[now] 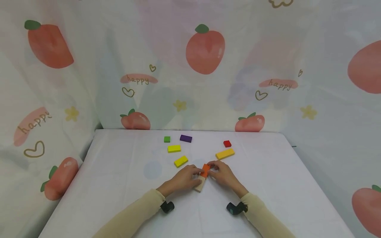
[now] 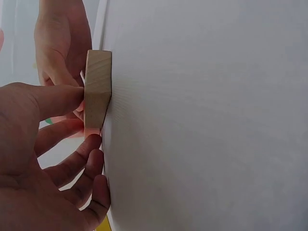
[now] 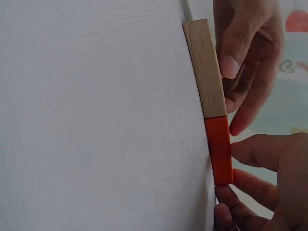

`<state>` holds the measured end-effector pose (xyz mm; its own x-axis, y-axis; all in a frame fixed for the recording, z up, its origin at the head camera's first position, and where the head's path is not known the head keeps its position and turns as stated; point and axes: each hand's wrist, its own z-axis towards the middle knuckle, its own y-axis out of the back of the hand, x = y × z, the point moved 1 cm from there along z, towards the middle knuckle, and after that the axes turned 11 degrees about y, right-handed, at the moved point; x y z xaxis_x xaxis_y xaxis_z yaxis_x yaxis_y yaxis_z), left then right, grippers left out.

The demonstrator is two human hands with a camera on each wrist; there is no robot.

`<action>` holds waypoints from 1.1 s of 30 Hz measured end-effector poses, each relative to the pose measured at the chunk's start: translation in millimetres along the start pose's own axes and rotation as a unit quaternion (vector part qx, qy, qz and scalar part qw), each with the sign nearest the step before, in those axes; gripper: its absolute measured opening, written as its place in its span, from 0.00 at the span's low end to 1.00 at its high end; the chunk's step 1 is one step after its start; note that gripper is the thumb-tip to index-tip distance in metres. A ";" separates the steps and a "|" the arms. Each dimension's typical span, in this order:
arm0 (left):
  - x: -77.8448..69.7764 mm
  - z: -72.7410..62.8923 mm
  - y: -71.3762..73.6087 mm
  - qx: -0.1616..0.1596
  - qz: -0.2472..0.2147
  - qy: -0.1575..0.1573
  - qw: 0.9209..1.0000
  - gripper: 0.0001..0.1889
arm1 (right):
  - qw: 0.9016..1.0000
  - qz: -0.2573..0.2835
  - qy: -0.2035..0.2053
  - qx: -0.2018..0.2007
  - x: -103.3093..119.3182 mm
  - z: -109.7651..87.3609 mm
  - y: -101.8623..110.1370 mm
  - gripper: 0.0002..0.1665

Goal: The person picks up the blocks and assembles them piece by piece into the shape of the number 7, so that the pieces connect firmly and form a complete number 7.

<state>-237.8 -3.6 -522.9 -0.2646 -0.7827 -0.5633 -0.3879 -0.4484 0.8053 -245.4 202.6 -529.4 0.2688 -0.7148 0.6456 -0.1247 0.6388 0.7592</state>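
l. hand (image 1: 185, 178) + r. hand (image 1: 222, 173) over desk (image 1: 268, 172), both w/ thumb + index parted, tips on work, fingers loosely bent. orange block (image 1: 205, 169) btwn the two hands' fingertips, r. thumb + index at its side & far end, l. index tip at opp. side. plain wood block (image 1: 200, 184) end to end w/ it, touching, nr end, l. thumb on it. just past r. fingers: amber block (image 1: 225, 153), then red block (image 1: 227, 143). past l. fingers: nr yellow block (image 1: 181, 161), far yellow block (image 1: 174, 148), then green block (image 1: 167, 139) & purple block (image 1: 186, 138).
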 end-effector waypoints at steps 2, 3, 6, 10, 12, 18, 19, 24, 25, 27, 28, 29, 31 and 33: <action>0.1 1.1 -1.2 0.000 0.001 0.006 1.000 0.23 | 1.000 0.000 0.002 -0.001 -0.1 -0.1 -0.1 0.20; 0.0 1.4 -1.5 -0.001 0.002 0.006 1.000 0.23 | 1.000 -0.001 0.005 -0.002 -0.1 0.0 -0.1 0.20; 0.2 1.6 -1.8 -0.004 0.004 0.005 1.000 0.23 | 1.000 -0.003 0.012 -0.004 -0.4 0.0 1.3 0.20; 1.6 1.6 -2.0 -0.006 0.004 0.004 1.000 0.23 | 1.000 0.004 0.020 -0.003 0.6 -2.0 7.8 0.21; 2.6 1.8 -2.4 -0.005 0.003 0.005 1.000 0.23 | 1.000 0.012 0.020 -0.006 0.8 -3.2 13.7 0.21; 4.0 2.0 -3.4 -0.004 -0.003 0.004 1.000 0.23 | 0.999 0.011 0.023 -0.028 -1.8 -3.6 39.4 0.22; 3.9 1.7 -3.4 -0.005 -0.004 0.004 1.000 0.23 | 0.999 0.008 0.024 -0.031 -2.7 -3.2 43.9 0.22; 2.3 -0.4 -2.8 -0.008 0.001 0.003 1.000 0.23 | 0.999 -0.005 0.018 -0.040 -11.6 -0.2 61.6 0.23; 2.0 -0.8 -2.5 -0.009 0.001 0.003 1.000 0.23 | 0.999 -0.005 0.016 -0.041 -13.4 0.3 64.1 0.23; 1.7 -1.3 -2.1 -0.010 0.003 0.001 1.000 0.23 | 0.999 -0.006 0.011 -0.041 -17.3 1.7 68.0 0.23; 1.6 -1.3 -2.0 -0.010 0.004 0.001 1.000 0.23 | 0.999 -0.007 0.009 -0.041 -19.2 2.5 69.4 0.23; 1.7 -1.3 -2.0 -0.011 0.003 0.001 1.000 0.23 | 0.999 -0.007 0.005 -0.042 -20.8 3.1 70.7 0.23; 1.9 -1.2 -2.0 -0.011 0.003 0.000 1.000 0.23 | 0.999 -0.010 0.006 -0.043 -23.5 4.4 72.5 0.23; 2.3 -0.8 -2.4 -0.011 0.004 0.000 1.000 0.23 | 0.999 -0.008 0.003 -0.044 -25.4 5.7 73.6 0.23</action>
<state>-236.8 -4.7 -526.0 -0.2665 -0.7863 -0.5574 -0.3661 -0.4524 0.8132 -266.9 266.2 -489.5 0.2758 -0.7237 0.6326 -0.0360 0.6499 0.7592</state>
